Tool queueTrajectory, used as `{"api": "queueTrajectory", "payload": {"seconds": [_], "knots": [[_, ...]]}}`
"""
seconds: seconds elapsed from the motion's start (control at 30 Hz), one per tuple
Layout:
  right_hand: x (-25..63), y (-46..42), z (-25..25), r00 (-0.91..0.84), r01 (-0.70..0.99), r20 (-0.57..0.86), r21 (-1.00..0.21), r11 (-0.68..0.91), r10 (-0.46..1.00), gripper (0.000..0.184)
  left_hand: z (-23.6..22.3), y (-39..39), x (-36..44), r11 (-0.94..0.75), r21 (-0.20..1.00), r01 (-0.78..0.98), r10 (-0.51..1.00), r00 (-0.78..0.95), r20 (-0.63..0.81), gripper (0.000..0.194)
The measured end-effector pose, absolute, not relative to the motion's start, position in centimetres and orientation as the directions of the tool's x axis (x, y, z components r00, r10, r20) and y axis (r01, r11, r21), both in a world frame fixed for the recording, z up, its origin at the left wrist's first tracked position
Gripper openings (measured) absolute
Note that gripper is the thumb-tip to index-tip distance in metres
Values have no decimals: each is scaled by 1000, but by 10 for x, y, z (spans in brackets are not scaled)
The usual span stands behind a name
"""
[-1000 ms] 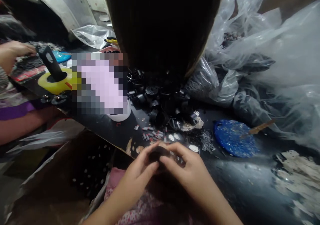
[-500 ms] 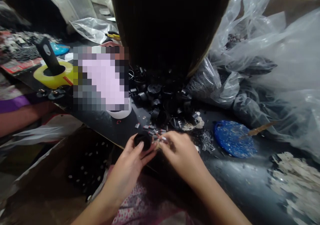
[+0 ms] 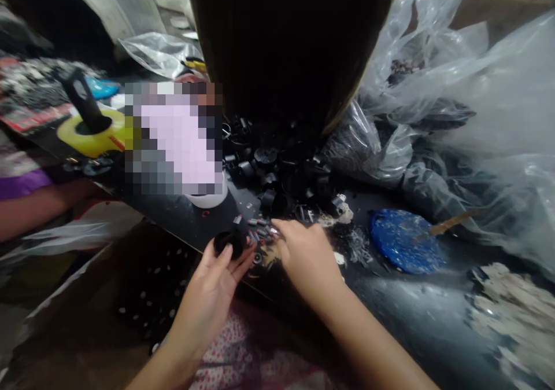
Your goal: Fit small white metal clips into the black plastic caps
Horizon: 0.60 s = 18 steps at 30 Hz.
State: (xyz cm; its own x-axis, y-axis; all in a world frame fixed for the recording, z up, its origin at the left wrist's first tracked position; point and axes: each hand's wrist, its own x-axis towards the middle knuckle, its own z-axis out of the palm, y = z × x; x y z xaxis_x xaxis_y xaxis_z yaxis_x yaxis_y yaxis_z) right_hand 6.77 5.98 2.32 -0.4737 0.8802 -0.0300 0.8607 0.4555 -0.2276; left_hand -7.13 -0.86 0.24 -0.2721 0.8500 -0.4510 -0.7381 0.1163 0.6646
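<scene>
Dark cluttered table. Left hand closed around small round black cap at table edge; right hand just beside, fingertips pinching among tiny grey pins.

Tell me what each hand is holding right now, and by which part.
The left hand holds a small black round part by its sides, between fingertips and thumb. The right hand reaches into the small metal pieces; whether it grips one cannot be told.
</scene>
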Motion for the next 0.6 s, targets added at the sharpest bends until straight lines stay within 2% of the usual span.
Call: {"api": "queueTrajectory", "payload": {"seconds": [0.1, 0.17, 0.37, 0.43, 0.53, 0.6], "knots": [[56, 68, 24, -497, 857, -19, -168, 487, 868, 17, 6, -2, -74, 73, 627, -775, 808, -323, -493, 25], [54, 70, 22, -509, 853, -1, -134, 505, 861, 16, 8, 3, -71, 87, 588, -804, 815, -282, -506, 21], [65, 75, 17, -521, 853, -44, -68, 518, 853, 10, 8, 6, -52, 74, 562, -824, 875, -216, -433, 23], [74, 77, 15, -500, 856, 12, -143, 496, 866, 11, 8, 5, -49, 59, 534, -843, 871, -218, -440, 22], [89, 75, 11, -411, 821, 119, -382, 424, 904, 14, 9, 4, -48, 50, 500, -865, 875, -204, -439, 20], [98, 70, 11, -312, 779, 75, -551, 300, 947, 21, 9, 3, -45, 54, 483, -874, 884, -183, -430, 17]]}}
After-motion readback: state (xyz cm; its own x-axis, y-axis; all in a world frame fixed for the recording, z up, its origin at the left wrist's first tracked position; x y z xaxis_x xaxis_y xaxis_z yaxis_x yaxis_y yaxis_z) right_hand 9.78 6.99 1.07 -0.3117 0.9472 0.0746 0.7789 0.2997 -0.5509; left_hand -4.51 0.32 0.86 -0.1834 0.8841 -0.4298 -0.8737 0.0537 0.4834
